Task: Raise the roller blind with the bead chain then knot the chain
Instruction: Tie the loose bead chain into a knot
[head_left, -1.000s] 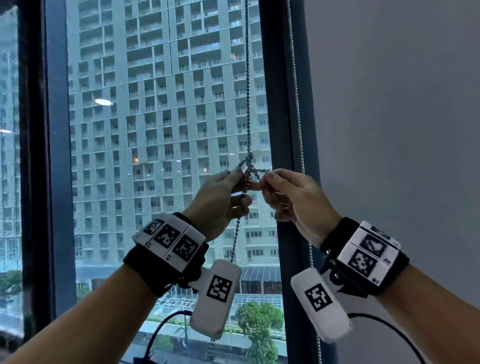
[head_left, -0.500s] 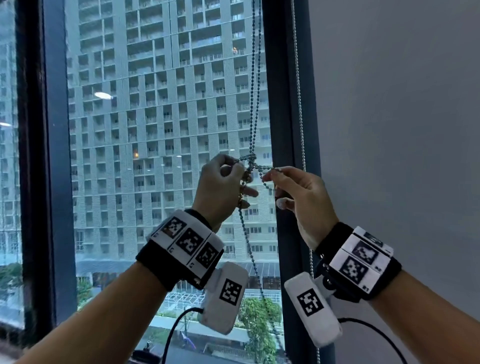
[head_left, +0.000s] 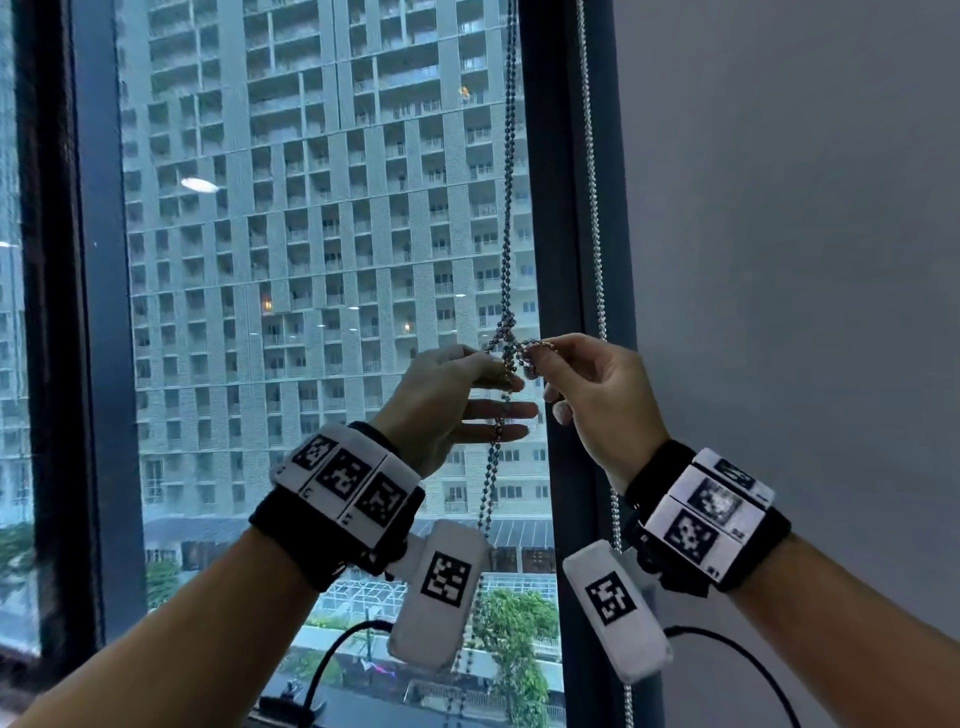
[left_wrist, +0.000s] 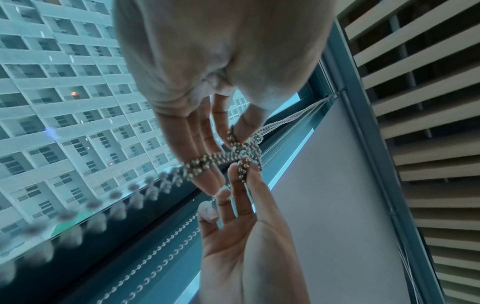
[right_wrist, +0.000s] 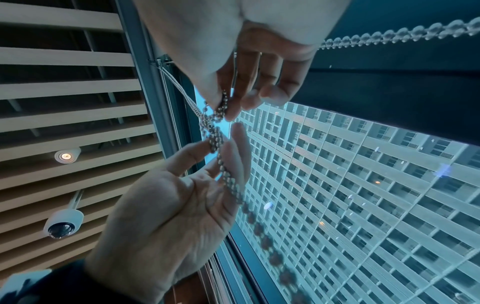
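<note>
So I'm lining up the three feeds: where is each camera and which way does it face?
Head: on the head, facing the window; both forearms, left hand, right hand.
Left wrist: looks up along the left hand at the bead chain.
Right wrist: looks up along the right hand.
All share the chain's knot.

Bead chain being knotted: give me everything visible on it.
The bead chain is a string of small silvery metallic balls, hanging doubled in front of the window glass. Its two strands run down side by side, then cross in a loose knot at hand height. The left hand pinches the strands just under the knot; the right hand pinches a small loop pulled out to the right. Below, the chain hangs past the left wrist.
</note>
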